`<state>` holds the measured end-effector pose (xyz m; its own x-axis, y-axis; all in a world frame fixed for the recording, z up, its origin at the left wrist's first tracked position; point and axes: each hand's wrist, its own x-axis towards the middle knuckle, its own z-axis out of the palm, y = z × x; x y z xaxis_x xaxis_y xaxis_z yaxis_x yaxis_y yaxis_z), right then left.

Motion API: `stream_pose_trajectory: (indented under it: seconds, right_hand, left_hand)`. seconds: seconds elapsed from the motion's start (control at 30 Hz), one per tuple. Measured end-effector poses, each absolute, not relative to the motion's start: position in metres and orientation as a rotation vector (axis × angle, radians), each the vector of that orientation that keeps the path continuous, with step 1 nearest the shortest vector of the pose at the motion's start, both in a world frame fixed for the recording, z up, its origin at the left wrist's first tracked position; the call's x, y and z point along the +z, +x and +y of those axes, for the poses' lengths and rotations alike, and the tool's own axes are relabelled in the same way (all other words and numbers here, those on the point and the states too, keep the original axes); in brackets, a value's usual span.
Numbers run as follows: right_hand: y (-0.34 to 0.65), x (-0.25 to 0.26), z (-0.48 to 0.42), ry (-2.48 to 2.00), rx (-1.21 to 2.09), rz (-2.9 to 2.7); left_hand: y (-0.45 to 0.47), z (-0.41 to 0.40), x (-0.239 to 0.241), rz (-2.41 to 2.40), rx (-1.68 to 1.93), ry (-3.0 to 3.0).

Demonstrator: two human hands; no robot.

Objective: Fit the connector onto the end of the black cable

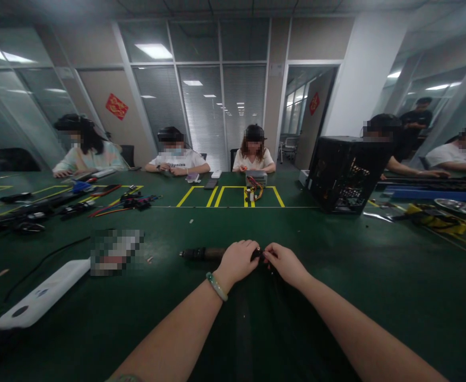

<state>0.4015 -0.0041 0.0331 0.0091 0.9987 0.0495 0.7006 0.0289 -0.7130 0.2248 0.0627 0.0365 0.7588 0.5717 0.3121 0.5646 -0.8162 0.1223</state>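
My left hand point(238, 261) is closed around a dark, rod-shaped tool point(201, 253) that lies on the green table point(336, 276), its free end pointing left. A green bangle point(216, 285) sits on that wrist. My right hand point(284, 263) meets the left at the tool's right end, fingertips pinching a small dark part there; what the part is cannot be told. Dark cables trail from the hands toward me.
A white power bank point(42, 294) with a black cable lies at the left. A black computer case point(340, 172) stands at the right. Cables and tools lie at the far left, a power supply point(256, 179) inside yellow floor-tape marks. Several people sit around the table.
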Motion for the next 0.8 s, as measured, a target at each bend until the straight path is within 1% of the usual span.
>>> stream_pose_trajectory:
  seconds: [0.1,0.3,0.53,0.8]
  right_hand:
    - [0.413,0.028,-0.006,-1.713,0.700,-1.733]
    - [0.431,0.022,-0.003,-1.683,0.845,-1.715]
    - [0.424,0.019,-0.010,-1.658,0.759,-1.701]
    - [0.425,0.019,-0.012,-1.620,0.772,-1.704]
  left_hand:
    - [0.227,0.061,0.038,0.968,0.521,2.935]
    - [0.230,0.059,0.038,0.980,0.504,2.948]
    - [0.232,0.057,0.036,1.017,0.522,2.940]
    - [0.231,0.058,0.037,0.967,0.548,2.945]
